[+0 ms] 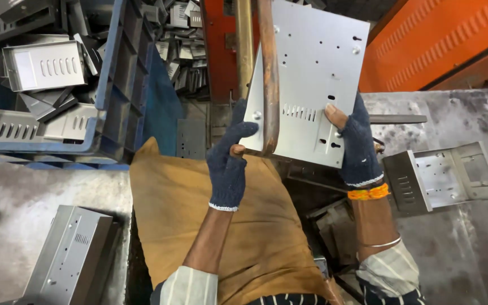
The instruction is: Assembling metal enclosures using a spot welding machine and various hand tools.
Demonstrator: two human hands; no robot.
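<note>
Both gloved hands, left and right, grip a flat perforated grey sheet-metal panel against a copper-coloured curved bar.

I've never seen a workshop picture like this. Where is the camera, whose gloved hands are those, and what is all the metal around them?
There is no robot here. The single picture comes from a camera worn on a person's head, looking down at their own two hands.

Both hands wear dark blue knitted gloves. The left hand grips the left edge of a flat grey metal sheet with punched holes and slots, and the right hand holds its right edge. A curved copper-coloured bar hangs in front of the sheet.

A brown cloth covers the person's lap. On the right, a worn steel table carries a bent metal bracket. At upper left, a blue plastic crate holds many similar slotted parts, and a stack of folded sheet metal pieces stands at lower left. Orange machine housing fills the upper right.
</note>
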